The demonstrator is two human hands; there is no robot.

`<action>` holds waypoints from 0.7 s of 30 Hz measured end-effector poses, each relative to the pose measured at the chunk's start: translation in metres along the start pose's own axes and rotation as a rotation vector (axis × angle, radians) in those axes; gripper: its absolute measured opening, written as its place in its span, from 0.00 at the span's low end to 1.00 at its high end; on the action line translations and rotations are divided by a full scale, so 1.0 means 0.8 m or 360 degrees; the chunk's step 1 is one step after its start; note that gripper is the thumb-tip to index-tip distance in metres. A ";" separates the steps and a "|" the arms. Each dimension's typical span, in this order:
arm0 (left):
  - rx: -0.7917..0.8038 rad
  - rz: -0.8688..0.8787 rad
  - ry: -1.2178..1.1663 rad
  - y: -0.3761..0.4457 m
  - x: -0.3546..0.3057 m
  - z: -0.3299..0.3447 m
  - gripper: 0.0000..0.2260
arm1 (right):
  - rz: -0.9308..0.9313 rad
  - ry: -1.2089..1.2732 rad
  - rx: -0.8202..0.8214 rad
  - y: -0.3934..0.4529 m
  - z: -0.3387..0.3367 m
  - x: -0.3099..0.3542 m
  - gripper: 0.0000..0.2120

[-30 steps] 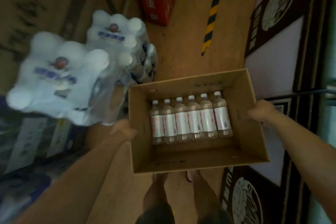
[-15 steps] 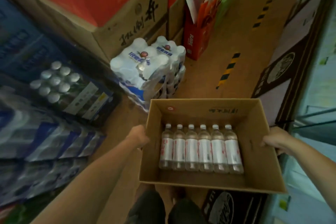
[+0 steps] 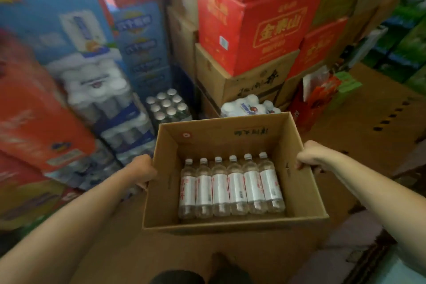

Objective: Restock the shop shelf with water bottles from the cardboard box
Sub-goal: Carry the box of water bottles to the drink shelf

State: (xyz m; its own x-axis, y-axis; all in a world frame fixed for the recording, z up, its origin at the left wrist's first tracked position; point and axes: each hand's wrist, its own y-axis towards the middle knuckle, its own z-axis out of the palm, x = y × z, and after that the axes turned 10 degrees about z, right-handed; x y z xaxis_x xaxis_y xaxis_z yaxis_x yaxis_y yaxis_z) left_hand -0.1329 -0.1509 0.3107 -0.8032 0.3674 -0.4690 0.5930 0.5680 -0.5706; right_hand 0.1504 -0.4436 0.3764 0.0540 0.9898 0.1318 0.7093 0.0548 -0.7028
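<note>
Six water bottles [image 3: 231, 185] lie flat, side by side, on the floor of an open cardboard box [image 3: 232, 136], caps toward the far wall and long axes running away from the person. The box is carried at waist height between both arms. The left hand [image 3: 144, 169] grips the left wall and the right hand [image 3: 307, 155] the right wall, fingers curled over the outer faces. Neither hand is free, and the bottles sit about midway between them. Ahead stand stacked red cartons [image 3: 255, 27] and shrink-wrapped bottle packs [image 3: 167, 105]; the shelf is likely among the blurred green goods at far right.
</note>
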 end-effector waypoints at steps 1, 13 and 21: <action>-0.0025 -0.0046 -0.0064 -0.014 0.023 -0.016 0.07 | -0.0079 -0.0054 -0.0021 -0.013 0.004 0.029 0.06; -0.0664 -0.0851 -0.0589 -0.285 0.295 -0.081 0.07 | -0.1037 -0.0822 0.0225 -0.186 0.197 0.347 0.04; -0.1067 -0.1543 -0.1029 -0.500 0.448 -0.048 0.06 | -0.1665 -0.1429 0.0417 -0.389 0.423 0.492 0.02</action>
State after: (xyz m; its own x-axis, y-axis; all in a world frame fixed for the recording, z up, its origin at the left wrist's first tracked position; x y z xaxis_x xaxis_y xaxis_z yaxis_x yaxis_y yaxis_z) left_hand -0.6597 -0.2182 0.3967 -0.5993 -0.6906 -0.4048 -0.4866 0.7158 -0.5008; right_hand -0.2869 -0.0263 0.4103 -0.9433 0.2157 0.2524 -0.0143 0.7332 -0.6799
